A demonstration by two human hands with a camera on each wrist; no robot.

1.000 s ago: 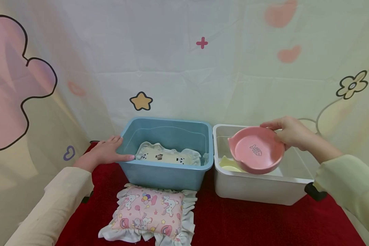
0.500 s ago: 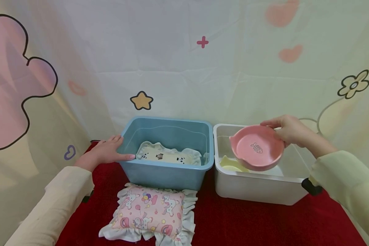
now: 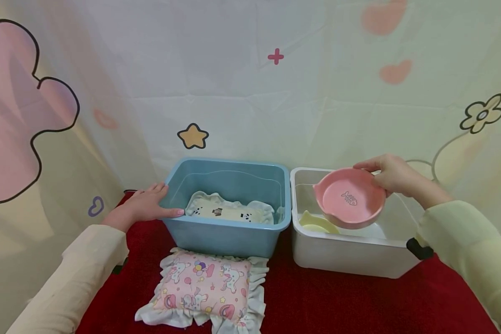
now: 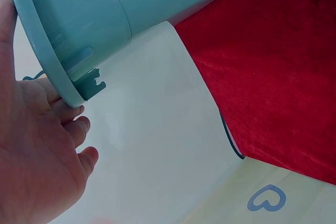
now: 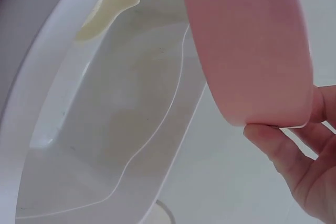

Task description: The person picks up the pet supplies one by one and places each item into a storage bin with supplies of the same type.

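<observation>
My right hand [image 3: 398,178] grips the rim of a pink cat-eared bowl [image 3: 338,202], thumb and fingers on its right edge. A fishbone is printed inside the bowl, which tilts toward me above the white bin [image 3: 346,255]. The bowl's smooth pink outer side [image 5: 247,51] fills the top of the right wrist view, pinched at its lower end. Inside the white bin lies a pale yellow bowl [image 3: 317,223], partly hidden. My left hand [image 3: 144,206] rests on the left rim of the blue bin [image 3: 227,236], fingers spread. A cream ruffled pillow [image 3: 234,212] lies inside the blue bin.
In front of the blue bin, a pink unicorn-print pillow [image 3: 204,285] with white ruffles lies on the red cloth [image 3: 338,301]. The two bins stand side by side. Behind them hangs a pale printed curtain [image 3: 242,102].
The pink bowl and my right hand have risen slightly, showing more of the yellow bowl below. My right sleeve has shifted left. My left hand stays on the blue bin's rim.
</observation>
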